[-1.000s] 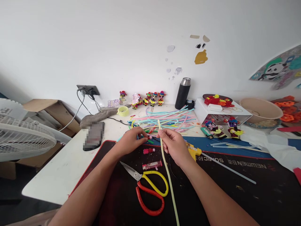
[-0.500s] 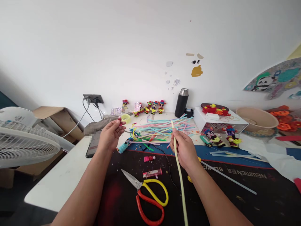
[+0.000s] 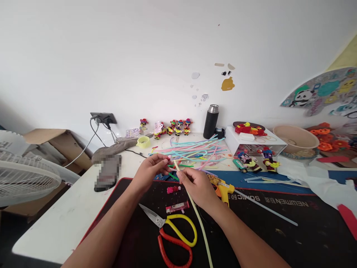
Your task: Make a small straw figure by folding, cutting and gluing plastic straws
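Your left hand (image 3: 152, 168) is pinched shut on a small red bead (image 3: 168, 158), and your right hand (image 3: 195, 185) is closed round a pale yellow stem (image 3: 198, 219) close to its upper tip; that tip sits just beside the bead, over the far edge of the black mat (image 3: 279, 230), while the rest of the stem trails down toward the near edge of the worktop (image 3: 67, 212). By the look of it, bead and stem are only being brought together: whether they already touch I cannot tell, and nothing is wound or bent on this stem so far, so most of this piece seems to lie ahead of you. Finished work stands elsewhere: about six small figures (image 3: 178, 127) in a row along the far edge by the wall, and two figures (image 3: 258, 159) lying near the white box (image 3: 251, 143) toward the right. On the mat you have one pair of scissors (image 3: 174, 232), one glue gun (image 3: 221, 186), one pink bit (image 3: 173, 190) and one small red-and-white packet (image 3: 177, 207). The loose pile of coloured stems (image 3: 195, 152) behind your hands is too tangled to count. One flask (image 3: 210, 121) stands at the far edge.
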`<state>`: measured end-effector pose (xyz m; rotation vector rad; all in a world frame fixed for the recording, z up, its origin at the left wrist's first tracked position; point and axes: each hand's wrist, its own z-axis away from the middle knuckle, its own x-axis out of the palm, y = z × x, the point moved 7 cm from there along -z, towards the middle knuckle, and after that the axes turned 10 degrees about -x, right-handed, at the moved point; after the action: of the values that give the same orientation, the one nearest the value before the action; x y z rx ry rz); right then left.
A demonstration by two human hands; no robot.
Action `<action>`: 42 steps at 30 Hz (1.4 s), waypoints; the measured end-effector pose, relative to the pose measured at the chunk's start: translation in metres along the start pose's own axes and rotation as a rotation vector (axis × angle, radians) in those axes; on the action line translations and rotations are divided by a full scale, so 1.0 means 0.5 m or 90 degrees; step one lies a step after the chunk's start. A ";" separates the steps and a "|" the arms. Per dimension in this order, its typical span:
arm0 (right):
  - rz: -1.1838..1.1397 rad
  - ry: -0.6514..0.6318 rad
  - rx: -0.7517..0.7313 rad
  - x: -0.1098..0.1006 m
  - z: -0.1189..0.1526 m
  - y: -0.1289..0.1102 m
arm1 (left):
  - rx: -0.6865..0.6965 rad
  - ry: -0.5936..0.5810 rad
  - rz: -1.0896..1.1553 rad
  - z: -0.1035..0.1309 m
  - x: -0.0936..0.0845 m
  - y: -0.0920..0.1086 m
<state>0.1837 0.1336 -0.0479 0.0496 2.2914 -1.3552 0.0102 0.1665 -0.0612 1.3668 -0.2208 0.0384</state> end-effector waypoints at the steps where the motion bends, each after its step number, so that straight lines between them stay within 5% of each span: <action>1: 0.006 -0.009 -0.003 0.003 0.001 0.000 | -0.002 -0.010 -0.019 0.002 0.006 -0.001; 9: 0.051 -0.018 -0.009 0.011 0.004 0.002 | 0.007 -0.029 -0.115 -0.001 0.009 -0.007; 17: 0.043 -0.005 -0.009 0.011 0.006 0.012 | 0.041 -0.048 -0.573 0.001 0.004 -0.025; 23: 0.023 -0.002 -0.006 0.011 0.006 0.015 | 0.007 -0.078 -0.707 0.002 0.009 -0.042; 34: 0.013 -0.019 0.013 0.013 0.007 0.014 | 0.038 -0.069 -0.552 0.005 0.004 -0.010; 39: -0.044 -0.016 0.033 0.016 0.007 0.011 | -0.010 -0.215 -0.281 0.022 0.038 -0.004; 42: -0.104 -0.020 0.067 0.022 0.010 0.019 | -0.050 -0.228 -0.132 0.023 0.044 -0.013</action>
<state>0.1786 0.1322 -0.0623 -0.1262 2.2382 -1.5460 0.0312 0.1516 -0.0612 1.3060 -0.3750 -0.3879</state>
